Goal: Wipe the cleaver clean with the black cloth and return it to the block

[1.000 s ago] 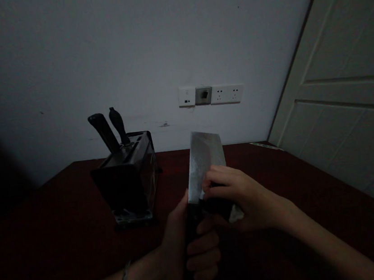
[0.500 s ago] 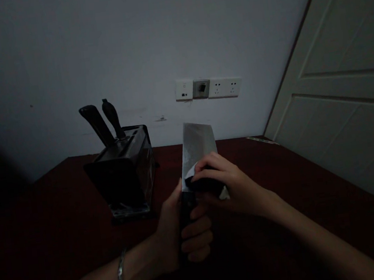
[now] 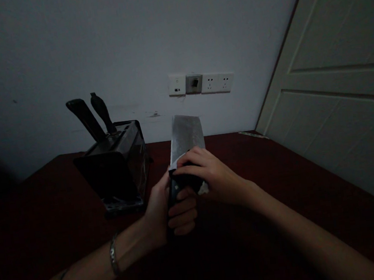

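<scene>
My left hand [image 3: 172,212] is wrapped round the dark handle of a cleaver [image 3: 186,133], whose broad steel blade stands upright above the dark red table [image 3: 281,183]. My right hand [image 3: 208,173] presses a small white cloth [image 3: 203,187] against the base of the blade, fingers pinched over it. A bracelet shows on my left wrist. Left of the hands stands a dark knife block [image 3: 116,171] with two black knife handles [image 3: 90,117] sticking out of its top.
A white wall rises behind the table, with a row of sockets and a switch [image 3: 200,84] on it. A pale panelled door [image 3: 338,94] stands at the right. The room is dim, and the left edge is in deep shadow.
Both hands and the cleaver have moved up and left in view as the camera shifted. My right hand with the cloth stays at the lower part of the blade, near the handle.
</scene>
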`<state>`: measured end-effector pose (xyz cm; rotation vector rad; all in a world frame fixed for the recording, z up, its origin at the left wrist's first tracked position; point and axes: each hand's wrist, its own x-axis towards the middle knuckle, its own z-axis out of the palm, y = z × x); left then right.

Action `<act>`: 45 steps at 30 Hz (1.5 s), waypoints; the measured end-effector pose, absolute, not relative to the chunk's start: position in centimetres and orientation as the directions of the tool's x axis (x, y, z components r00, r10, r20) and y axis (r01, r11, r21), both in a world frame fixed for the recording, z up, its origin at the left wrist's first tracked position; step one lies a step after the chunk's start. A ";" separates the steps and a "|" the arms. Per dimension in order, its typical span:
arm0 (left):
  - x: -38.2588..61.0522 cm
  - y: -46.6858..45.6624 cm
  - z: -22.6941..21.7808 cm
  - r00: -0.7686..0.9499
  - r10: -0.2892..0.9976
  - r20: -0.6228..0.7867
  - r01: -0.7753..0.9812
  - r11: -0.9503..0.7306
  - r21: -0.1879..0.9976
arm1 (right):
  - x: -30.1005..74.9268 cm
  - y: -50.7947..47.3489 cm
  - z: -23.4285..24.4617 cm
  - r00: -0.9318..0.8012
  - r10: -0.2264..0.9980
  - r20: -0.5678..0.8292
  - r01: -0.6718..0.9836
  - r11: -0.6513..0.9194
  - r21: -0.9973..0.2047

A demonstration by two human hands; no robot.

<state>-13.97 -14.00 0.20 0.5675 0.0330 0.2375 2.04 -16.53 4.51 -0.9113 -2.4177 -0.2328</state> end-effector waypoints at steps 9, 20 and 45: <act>-14.1 -13.6 0.4 0.970 0.242 -0.023 -0.185 0.798 0.574 | 2.5 -16.0 4.7 -0.610 0.577 0.544 0.668 0.743 -0.040; -14.0 -13.0 0.0 0.977 0.213 -0.026 -0.161 0.806 0.569 | 2.0 -15.8 4.1 -0.609 0.581 0.540 0.662 0.747 -0.056; -14.3 -13.3 0.7 0.981 0.189 -0.036 -0.140 0.830 0.540 | 2.1 -16.4 4.6 -0.625 0.572 0.531 0.651 0.757 -0.049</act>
